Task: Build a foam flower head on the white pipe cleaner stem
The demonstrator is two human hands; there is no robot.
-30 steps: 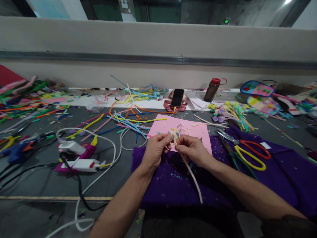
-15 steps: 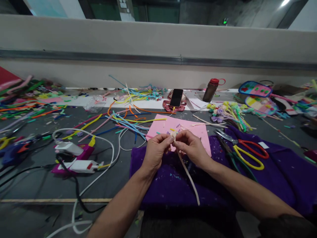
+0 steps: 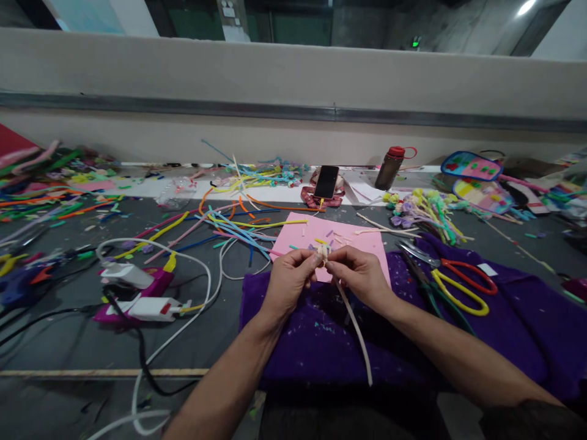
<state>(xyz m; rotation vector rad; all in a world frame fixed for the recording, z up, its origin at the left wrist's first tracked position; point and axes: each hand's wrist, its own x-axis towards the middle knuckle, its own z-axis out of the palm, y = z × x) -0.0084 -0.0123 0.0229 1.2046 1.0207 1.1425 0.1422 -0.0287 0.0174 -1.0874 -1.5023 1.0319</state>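
I am pinching a small cream-coloured rolled bud (image 3: 323, 251) between the fingertips of both hands, my left hand (image 3: 288, 282) and right hand (image 3: 362, 278) closing tight on it from either side. The bud's long cream foam strip (image 3: 355, 324) is trailing down toward me over the purple felt cloth (image 3: 316, 342). My hands are hovering at the near edge of a pink foam sheet (image 3: 362, 241) littered with small cut bits. To my right, yellow-and-red-handled scissors (image 3: 463, 287) are lying on the cloth. To my left, a white cable (image 3: 202, 269) is looping across the grey table (image 3: 68, 342). Beyond the sheet, a black phone (image 3: 326, 181) is standing propped, with a dark bottle with a red cap (image 3: 389, 167) near it.
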